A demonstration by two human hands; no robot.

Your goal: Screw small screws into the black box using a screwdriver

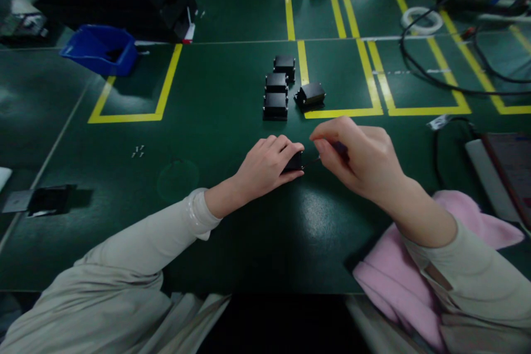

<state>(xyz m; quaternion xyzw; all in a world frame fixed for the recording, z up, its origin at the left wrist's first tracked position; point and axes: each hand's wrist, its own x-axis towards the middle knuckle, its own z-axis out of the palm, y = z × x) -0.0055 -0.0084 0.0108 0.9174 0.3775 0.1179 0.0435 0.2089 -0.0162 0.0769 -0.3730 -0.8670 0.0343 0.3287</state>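
Note:
My left hand (pixel 271 166) is wrapped round a small black box (pixel 293 162) on the green table, with the fingers over its top and the thumb along its near side. My right hand (pixel 357 157) is closed in a pinch just to the right. From its fingers a thin metal tool shaft (pixel 312 163) reaches to the box's right end; its handle is hidden in the palm. Beyond the hands stand more black boxes of the same kind: a column of three with a front one (pixel 275 104), and one turned askew (pixel 312 94) beside them.
Several small screws (pixel 138 151) lie at the left. Behind them are a blue bin (pixel 102 50) and a black rack (pixel 112 0). A black-and-silver piece (pixel 47 200) lies far left. At right are a pink cloth (pixel 398 282), a white tape ring (pixel 422 21) and a black cable (pixel 435 84).

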